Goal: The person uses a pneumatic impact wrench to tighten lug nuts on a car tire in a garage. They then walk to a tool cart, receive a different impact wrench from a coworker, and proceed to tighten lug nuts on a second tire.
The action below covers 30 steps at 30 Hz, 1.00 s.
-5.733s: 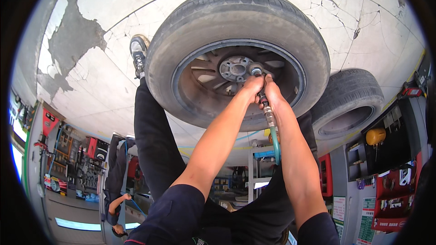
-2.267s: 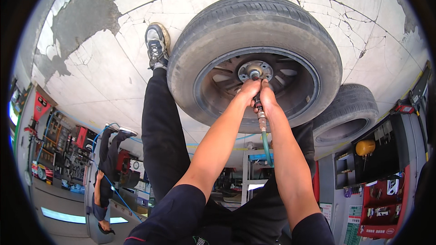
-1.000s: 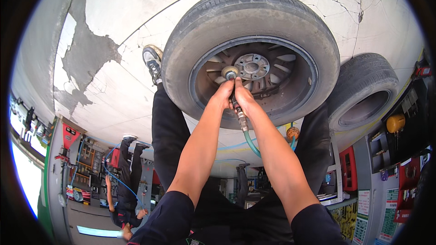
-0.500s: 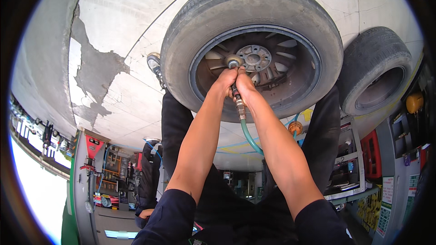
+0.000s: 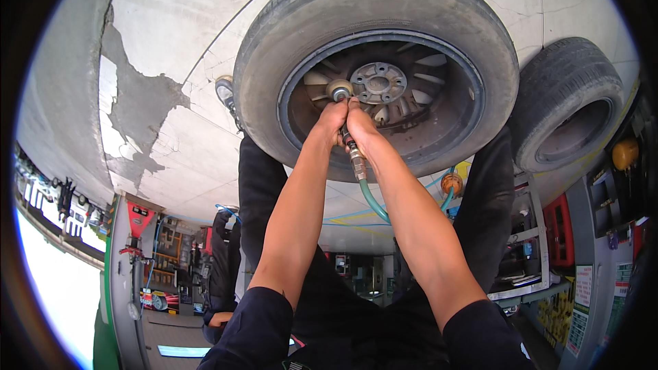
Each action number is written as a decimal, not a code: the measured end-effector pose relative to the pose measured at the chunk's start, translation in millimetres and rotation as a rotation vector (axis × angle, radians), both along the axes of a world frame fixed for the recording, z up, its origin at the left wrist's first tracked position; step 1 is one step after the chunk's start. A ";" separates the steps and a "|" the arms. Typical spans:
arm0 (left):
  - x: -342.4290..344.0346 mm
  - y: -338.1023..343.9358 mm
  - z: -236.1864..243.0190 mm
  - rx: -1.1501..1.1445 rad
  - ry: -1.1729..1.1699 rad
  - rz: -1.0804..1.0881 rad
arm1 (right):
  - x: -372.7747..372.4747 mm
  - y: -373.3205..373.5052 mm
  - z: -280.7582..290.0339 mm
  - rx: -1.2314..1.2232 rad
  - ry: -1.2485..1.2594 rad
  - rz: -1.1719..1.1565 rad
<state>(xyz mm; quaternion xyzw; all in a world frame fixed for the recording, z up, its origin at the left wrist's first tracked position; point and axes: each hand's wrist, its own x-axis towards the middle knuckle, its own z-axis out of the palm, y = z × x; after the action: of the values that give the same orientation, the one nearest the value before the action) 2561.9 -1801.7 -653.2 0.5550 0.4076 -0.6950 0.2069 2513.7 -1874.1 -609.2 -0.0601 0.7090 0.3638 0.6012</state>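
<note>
A large car wheel with a worn grey tire (image 5: 377,12) is before me, the hollow inner side of its rim facing me. Inside the rim shows the hub face (image 5: 378,83) with several bolt holes, and dirty spokes. My left hand (image 5: 333,120) and my right hand (image 5: 360,122) are closed together around a slim air grinder (image 5: 348,138). Its round tan-edged head (image 5: 340,89) sits within the rim, just left of the hub face; whether it touches metal I cannot tell. A green air hose (image 5: 372,200) leads from the metal coupling at its lower end.
A second tire (image 5: 569,104) leans at the right. Near my right leg is an orange round object (image 5: 452,183) on the hose. A shoe (image 5: 225,90) shows beside the wheel's left edge. Another person's hand (image 5: 221,318) and shelves appear lower left; a red case (image 5: 560,231) is at right.
Both hands and the grinder sit slightly farther left and higher in view, its head a little farther from the hub face. The wheel also appears shifted slightly up and left.
</note>
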 end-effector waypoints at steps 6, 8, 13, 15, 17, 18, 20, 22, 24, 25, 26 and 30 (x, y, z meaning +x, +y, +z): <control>-15.5 -7.8 0.8 -0.053 0.032 0.036 | -15.2 -11.9 6.4 -0.016 -0.006 -0.040; -23.7 -5.5 -1.9 -0.045 -0.004 0.028 | -23.1 -11.3 4.4 -0.012 -0.017 -0.022; -7.1 -24.4 1.4 -0.054 -0.011 -0.032 | -16.6 -15.1 -1.3 -0.061 -0.065 -0.020; -6.6 -26.8 -1.3 -0.062 0.000 -0.008 | -16.3 -15.9 -3.0 -0.073 -0.073 -0.036; -17.0 -12.1 -5.3 -0.079 -0.002 0.045 | -21.1 -11.5 0.1 -0.046 -0.078 -0.062; -22.2 -13.5 -3.5 -0.079 0.042 0.056 | -27.8 -10.6 -0.3 -0.045 -0.047 -0.055; -35.5 -16.1 2.6 -0.079 0.130 0.078 | -42.7 -9.6 0.3 -0.042 0.016 -0.041; -50.0 -12.8 -3.1 -0.072 0.175 0.091 | -55.8 -8.4 -2.5 -0.004 0.009 -0.046; -63.8 -7.8 -2.3 0.030 0.074 0.076 | -62.5 -7.4 -0.3 0.045 -0.010 -0.054; -65.7 -5.1 -1.8 0.037 0.044 0.110 | -60.4 -5.4 1.7 0.011 0.013 -0.018; -63.7 -2.5 -5.0 0.003 0.074 0.096 | -57.8 -6.1 0.4 0.026 0.011 -0.020; -46.8 6.0 -9.2 -0.073 0.161 0.061 | -43.9 -7.9 1.5 0.058 0.009 -0.019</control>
<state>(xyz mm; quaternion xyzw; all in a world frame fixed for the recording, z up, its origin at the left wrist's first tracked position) 2515.1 -1795.7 -662.4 0.4767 0.4143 -0.7450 0.2146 2469.8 -1882.1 -607.7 -0.0343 0.7014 0.3784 0.6031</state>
